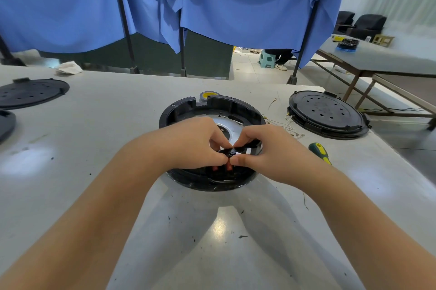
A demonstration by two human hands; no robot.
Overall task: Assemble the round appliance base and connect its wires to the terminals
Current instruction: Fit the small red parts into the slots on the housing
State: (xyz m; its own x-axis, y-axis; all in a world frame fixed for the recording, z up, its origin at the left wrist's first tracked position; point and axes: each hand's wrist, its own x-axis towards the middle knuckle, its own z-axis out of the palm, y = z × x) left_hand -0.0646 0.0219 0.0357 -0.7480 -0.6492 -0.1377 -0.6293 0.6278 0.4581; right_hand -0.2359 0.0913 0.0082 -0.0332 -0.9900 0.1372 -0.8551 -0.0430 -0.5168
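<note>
Head view: round base [212, 110] sits mid-desk [94, 171], open side up. Both grips pinch a small black part [232, 150] over its near rim, left hand [191, 146], right hand [262, 148]. Step looks like seating a terminal piece; next needs loose wires [286, 125] pulled in, screwdriver [320, 152] nearby.

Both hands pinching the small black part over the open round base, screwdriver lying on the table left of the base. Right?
Not quite. The screwdriver lies right of the round base, per the head view. The left hand and right hand do pinch the small black part.

Bright overhead light, table [236, 254] glare, edge distortion
</note>
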